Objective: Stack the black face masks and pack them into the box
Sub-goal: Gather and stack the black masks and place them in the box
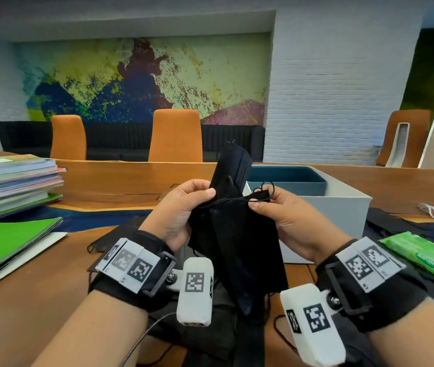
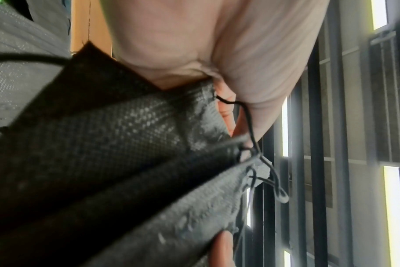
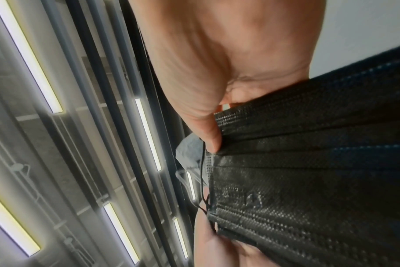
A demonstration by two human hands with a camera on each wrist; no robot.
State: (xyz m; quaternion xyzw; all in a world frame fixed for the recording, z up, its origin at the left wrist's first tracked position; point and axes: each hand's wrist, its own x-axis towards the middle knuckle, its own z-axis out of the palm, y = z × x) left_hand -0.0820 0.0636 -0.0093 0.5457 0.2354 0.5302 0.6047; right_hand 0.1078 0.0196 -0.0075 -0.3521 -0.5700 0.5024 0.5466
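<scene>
Wooden table (image 1: 38, 300) carries the open box (image 1: 343, 207); just before it, the left hand (image 1: 181, 210) and right hand (image 1: 284, 215) pinch a bundle of black face masks (image 1: 237, 234). Squaring edges and tucking the ear loops (image 1: 263, 189) likely helps packing.

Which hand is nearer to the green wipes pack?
Right. The right hand holds black masks beside the box, closer to the green wipes pack; the left hand is farther away.

Black face masks (image 1: 239, 242) bunched upright before open box (image 1: 343, 205).
</scene>
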